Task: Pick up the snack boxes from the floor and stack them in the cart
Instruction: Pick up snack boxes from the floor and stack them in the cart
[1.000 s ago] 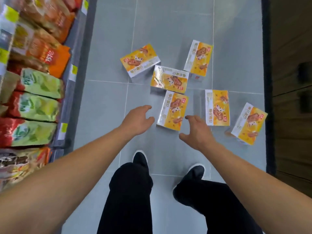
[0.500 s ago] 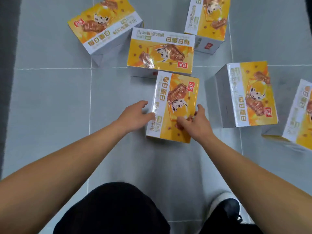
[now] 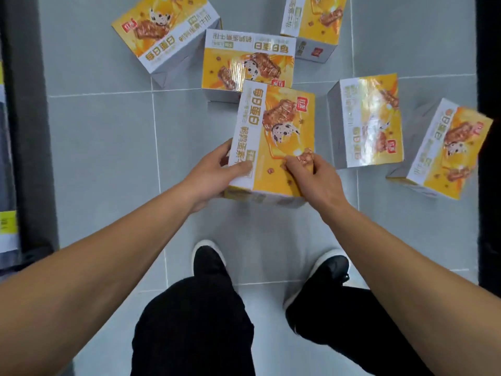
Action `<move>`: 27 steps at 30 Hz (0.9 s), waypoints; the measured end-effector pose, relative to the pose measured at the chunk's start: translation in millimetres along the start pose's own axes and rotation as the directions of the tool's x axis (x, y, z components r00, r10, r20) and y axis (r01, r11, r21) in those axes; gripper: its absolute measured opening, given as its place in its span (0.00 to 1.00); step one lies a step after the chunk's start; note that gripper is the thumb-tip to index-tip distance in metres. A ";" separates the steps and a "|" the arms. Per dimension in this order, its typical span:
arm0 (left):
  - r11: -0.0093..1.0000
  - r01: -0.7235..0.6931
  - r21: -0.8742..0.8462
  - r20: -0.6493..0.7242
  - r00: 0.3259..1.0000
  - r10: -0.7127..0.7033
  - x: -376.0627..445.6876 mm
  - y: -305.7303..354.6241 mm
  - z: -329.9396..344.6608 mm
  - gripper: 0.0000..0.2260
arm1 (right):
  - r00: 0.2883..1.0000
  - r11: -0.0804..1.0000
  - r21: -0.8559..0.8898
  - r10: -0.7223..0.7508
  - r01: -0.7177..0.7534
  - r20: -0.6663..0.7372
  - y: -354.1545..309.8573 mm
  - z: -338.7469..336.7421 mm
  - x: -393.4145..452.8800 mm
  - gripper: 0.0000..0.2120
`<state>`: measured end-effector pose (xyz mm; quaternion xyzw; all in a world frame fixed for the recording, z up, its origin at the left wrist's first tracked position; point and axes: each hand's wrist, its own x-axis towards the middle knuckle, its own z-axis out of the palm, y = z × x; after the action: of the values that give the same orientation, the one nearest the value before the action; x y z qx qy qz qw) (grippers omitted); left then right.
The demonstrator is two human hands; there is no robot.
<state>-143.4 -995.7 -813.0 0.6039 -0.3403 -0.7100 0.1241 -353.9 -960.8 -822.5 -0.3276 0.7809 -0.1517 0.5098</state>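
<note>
Both hands grip the nearest snack box (image 3: 273, 137): left hand (image 3: 214, 175) on its white side, right hand (image 3: 311, 177) on the yellow top. It seems raised off the tiled floor (image 3: 103, 147). Five other boxes (image 3: 368, 120) lie around it.

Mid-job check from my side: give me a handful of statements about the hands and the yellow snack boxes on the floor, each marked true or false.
1. Both hands grip the same yellow-and-white cardboard snack box: the left hand on its white side, the right hand on its yellow face. True.
2. Six snack boxes are in view, counting the held one. True.
3. The cart stands beside the boxes. False: no cart is in view.
4. The right hand is empty. False: it holds the box.
5. The grey tiled floor lies under the boxes. True.
</note>
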 end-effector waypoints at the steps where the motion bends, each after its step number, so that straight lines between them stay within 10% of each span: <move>1: 0.999 0.026 -0.034 -0.009 1.000 -0.026 -20.8 13.6 2.9 0.16 | 1.000 0.999 0.035 0.000 -0.001 0.021 -10.7 -12.9 -18.7 0.09; 9: 0.994 0.103 -0.040 -0.032 0.994 -0.104 -200.4 146.4 47.9 0.12 | 0.970 0.930 0.310 0.143 -0.200 0.197 -106.4 -132.7 -172.5 0.29; 13: 0.995 0.102 -0.019 -0.032 0.994 -0.102 -282.9 207.6 77.7 0.14 | 0.912 0.880 0.320 0.245 -0.352 0.329 -146.0 -197.2 -246.2 0.23; 18: 0.968 0.104 0.226 -0.026 0.995 -0.101 -356.5 248.1 102.1 0.12 | 0.958 0.948 0.210 0.196 -0.239 0.207 -174.6 -254.6 -318.6 0.52; 22: 0.769 0.015 0.639 -0.036 0.999 0.010 -383.6 279.1 103.8 0.33 | 1.000 0.997 -0.072 -0.011 0.009 -0.023 -180.1 -269.0 -369.8 0.48; 27: 0.468 -0.316 0.825 0.205 0.940 0.273 -417.0 313.7 105.3 0.30 | 0.990 0.942 -0.336 -0.050 0.003 -0.132 -173.7 -266.4 -427.5 0.53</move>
<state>-216.3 -947.1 -287.9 0.5033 -0.7432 -0.4348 -0.0728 -417.0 -830.3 -309.8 -0.4087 0.8242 -0.0461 0.3892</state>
